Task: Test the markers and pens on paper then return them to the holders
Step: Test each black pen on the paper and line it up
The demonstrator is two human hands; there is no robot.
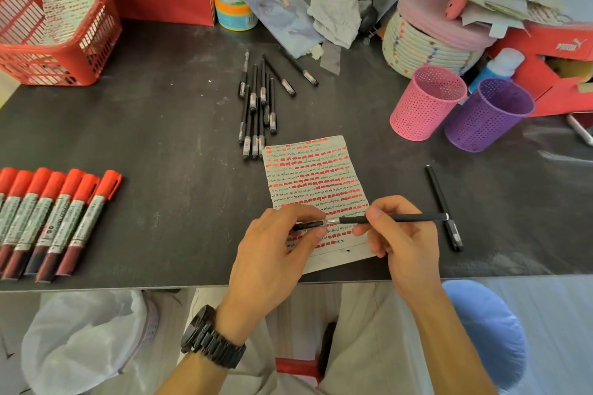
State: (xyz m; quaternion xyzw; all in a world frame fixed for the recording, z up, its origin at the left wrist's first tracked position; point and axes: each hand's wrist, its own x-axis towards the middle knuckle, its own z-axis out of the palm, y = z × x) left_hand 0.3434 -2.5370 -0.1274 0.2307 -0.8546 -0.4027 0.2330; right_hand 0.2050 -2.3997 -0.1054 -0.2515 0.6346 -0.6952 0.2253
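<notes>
Both hands are over the near end of the paper [314,170]. Right hand [401,244] pinches a black pen [414,218] near its front, barrel lying level, bare silver tip pointing left. Left hand [272,253] pinches the cap [309,225], its mouth facing the tip with a small gap between them. Cannot tell whether the cap is coming off or going on. The paper is filled with rows of red dabs and black scribble, with blank space only along its near edge under the hands. If a test is due, write there: left hand flat on the paper to hold it, short light stroke, check for ink. If capping, keep tip and cap mouth in line and push straight until seated, so no ink touches the fingers. One black pen [438,189] lies just right of the paper; a bunch of pens [256,112] lies just beyond its far left corner. Red markers [54,218] are well left of it. Pink holder [423,102] and purple holder [487,115] stand beyond it to the right, and look empty.
</notes>
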